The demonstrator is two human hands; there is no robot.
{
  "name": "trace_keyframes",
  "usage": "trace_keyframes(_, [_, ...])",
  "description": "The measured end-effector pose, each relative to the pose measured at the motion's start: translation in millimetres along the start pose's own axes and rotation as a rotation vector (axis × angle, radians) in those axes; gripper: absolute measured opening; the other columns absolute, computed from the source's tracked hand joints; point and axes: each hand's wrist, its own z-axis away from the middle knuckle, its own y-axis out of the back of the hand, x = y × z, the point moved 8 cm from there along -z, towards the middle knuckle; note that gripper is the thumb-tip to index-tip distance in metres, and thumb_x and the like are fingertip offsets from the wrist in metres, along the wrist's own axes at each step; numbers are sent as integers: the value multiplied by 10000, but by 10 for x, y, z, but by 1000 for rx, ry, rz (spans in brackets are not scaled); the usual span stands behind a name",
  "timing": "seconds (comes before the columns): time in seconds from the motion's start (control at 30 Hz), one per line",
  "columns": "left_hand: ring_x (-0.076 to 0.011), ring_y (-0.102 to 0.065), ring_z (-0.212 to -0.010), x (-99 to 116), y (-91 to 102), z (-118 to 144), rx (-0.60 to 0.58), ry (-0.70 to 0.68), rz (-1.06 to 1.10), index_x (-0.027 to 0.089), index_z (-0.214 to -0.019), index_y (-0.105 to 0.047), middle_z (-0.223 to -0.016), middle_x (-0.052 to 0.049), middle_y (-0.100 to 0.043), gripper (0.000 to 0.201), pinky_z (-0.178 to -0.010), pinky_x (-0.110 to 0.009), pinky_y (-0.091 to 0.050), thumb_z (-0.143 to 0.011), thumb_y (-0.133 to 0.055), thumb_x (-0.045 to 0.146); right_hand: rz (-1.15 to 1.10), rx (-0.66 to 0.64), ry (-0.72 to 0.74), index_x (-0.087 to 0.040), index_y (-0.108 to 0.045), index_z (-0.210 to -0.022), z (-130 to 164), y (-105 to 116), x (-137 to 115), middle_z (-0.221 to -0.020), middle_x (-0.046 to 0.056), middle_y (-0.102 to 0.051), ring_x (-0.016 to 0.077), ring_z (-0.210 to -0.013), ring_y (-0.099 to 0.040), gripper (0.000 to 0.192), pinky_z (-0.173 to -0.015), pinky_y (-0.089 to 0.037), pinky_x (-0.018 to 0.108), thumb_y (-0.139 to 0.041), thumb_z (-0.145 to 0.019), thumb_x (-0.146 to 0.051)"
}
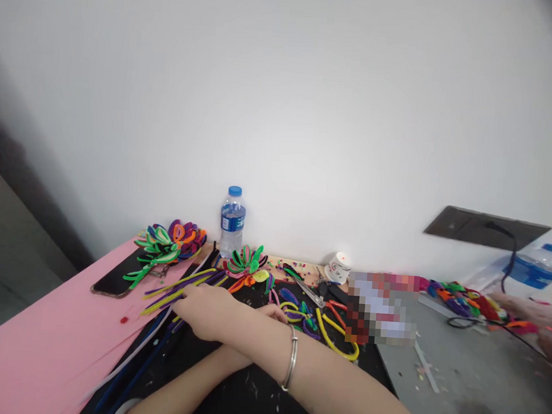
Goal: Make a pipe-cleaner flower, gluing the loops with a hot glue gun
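Plain white wall (284, 94) backs a cluttered craft bench where a person works with pipe cleaners on a black mat (253, 394). Nearest the camera, the right hand (207, 312), a silver bangle (290, 358) on its forearm, reaches across the body and lies palm down with fingers curled over a loose bundle of yellow and purple pipe cleaners (180, 288); whether it grips them cannot be told. The left hand (275, 312) is mostly hidden behind that arm, with only the fingertips showing, so its hold cannot be judged. The step appears to be picking a stem from the bundle, which lies where the mat meets a pink sheet (35, 335); the next move would call for separating one strand cleanly. Just beyond lie yellow-handled pliers (335, 337), scissors (312, 291) and a dark phone (115, 278). Further back sit two finished pipe-cleaner flowers (172, 241) (248, 265), a small white cup (338, 267) and a blue-labelled water bottle (232, 220) against the wall; the label's writing is too small to read. A second bottle (536, 266) stands far right by a wall socket (482, 226).
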Motion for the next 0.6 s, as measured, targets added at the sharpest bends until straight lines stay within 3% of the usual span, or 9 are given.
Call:
trace_keyframes(0.1, [-164, -530, -592, -6, 26, -20, -4, -19, 30, 207, -790, -681, -595, 15, -584, 130, -539, -267, -362, -718, -573, 205, -7, -48, 8, -162, -649, -824, -113, -85, -30, -868, 64, -705, 198, -740, -651, 158, -569, -518, 252, -573, -741, -51])
trace_keyframes(0.37, [-140, -470, -555, -99, 71, -78, 15, -23, 79, 202, -752, -671, -575, 14, -547, 107, -542, -263, -341, -692, -584, 193, -3, -14, 60, -141, -662, -758, -143, -114, -31, -792, 63, -709, 198, -745, -656, 163, -608, -523, 264, -549, -746, -25])
trace_keyframes(0.5, [-128, -481, -535, -49, 93, -40, 67, 10, 100, 190, -731, -687, -550, 13, -561, 89, -525, -252, -356, -704, -602, 187, 2, 49, 59, -141, -651, -789, -90, -10, 10, -788, 61, -697, 201, -771, -642, 196, -635, -509, 267, -491, -780, -28])
trace_keyframes(0.6, [-148, -544, -577, -21, 162, 27, 203, 52, 104, 173, -713, -694, -589, 5, -604, 58, -549, -257, -406, -705, -638, 187, -34, 152, -3, -152, -629, -903, -16, 229, 72, -891, 72, -686, 209, -866, -608, 214, -726, -489, 285, -451, -823, -65])
